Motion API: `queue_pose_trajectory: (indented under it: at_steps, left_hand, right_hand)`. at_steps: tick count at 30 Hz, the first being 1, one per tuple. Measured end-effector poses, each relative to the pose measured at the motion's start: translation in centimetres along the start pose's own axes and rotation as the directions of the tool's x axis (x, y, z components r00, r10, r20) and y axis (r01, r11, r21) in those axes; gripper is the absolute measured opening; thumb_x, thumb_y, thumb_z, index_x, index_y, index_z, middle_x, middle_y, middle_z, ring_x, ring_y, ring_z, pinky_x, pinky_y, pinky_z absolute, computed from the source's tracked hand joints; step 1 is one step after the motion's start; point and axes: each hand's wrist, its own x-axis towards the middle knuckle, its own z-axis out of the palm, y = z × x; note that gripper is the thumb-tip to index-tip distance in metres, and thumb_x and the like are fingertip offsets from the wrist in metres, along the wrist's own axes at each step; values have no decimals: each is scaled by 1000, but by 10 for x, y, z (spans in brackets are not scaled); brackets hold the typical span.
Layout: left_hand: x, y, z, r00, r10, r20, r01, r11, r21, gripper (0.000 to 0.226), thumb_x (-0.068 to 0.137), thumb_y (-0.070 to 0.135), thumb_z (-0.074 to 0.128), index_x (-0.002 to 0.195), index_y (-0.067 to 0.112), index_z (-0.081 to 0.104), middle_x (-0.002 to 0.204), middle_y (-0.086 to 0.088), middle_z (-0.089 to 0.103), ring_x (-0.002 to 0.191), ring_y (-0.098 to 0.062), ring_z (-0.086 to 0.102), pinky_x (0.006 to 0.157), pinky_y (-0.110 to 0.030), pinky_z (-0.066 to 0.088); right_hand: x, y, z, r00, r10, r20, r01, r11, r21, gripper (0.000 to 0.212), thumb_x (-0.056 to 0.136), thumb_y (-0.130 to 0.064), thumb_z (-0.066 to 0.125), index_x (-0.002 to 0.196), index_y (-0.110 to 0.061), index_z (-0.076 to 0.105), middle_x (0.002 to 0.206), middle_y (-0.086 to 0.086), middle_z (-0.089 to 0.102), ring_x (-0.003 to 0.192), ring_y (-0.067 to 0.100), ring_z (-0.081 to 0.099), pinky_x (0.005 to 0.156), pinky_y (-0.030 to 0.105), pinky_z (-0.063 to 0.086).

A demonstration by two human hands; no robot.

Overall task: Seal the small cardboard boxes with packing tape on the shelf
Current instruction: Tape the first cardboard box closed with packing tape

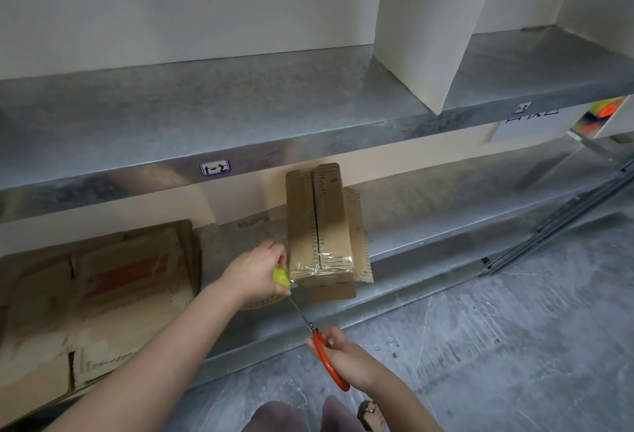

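A small brown cardboard box [320,222] lies on the lower metal shelf [446,215], its top flaps meeting in a dark seam. A strip of clear packing tape [322,265] crosses the box's near end. My left hand [260,272] grips a yellow-green tape roll [282,276] right beside the box's near left corner. My right hand [338,354] holds orange-handled scissors [327,358] in front of the shelf edge. Their blades [300,313] point up toward the tape between roll and box.
Flattened cardboard boxes [103,294] are stacked on the lower shelf at the left. The upper shelf [240,122] carries a tall white carton [435,19]. A white box with orange-yellow rolls [600,116] sits at the right. Grey floor lies below, with my feet near the bottom edge.
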Motion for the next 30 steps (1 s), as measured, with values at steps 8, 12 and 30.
queue_pose_trajectory:
  at_steps: [8, 12, 30]
  left_hand:
    - [-4, -12, -4, 1000, -14, 11, 13, 1000, 21, 52, 65, 50, 81, 94, 29, 44, 98, 9, 46, 90, -15, 50, 67, -28, 39]
    - [-6, -16, -5, 1000, -27, 9, 27, 1000, 15, 52, 64, 51, 81, 94, 29, 45, 98, 8, 46, 89, -15, 49, 67, -29, 41]
    - [-6, -24, -4, 999, -36, 26, 37, 999, -10, 51, 65, 51, 80, 94, 31, 44, 100, 9, 47, 91, -13, 47, 67, -27, 40]
  right_hand:
    - [-4, -14, 13, 993, 56, 105, -86, 947, 310, 49, 88, -69, 48, 114, -28, 51, 78, -6, 55, 68, 10, 54, 62, 22, 38]
    - [-2, -20, 15, 994, 56, 91, -83, 941, 327, 48, 89, -68, 47, 114, -28, 50, 78, -6, 54, 66, 9, 54, 62, 23, 37]
    - [15, -30, 24, 999, -49, -10, 48, 917, 395, 32, 91, -49, 62, 95, -18, 53, 58, -6, 53, 52, 8, 50, 59, 21, 45]
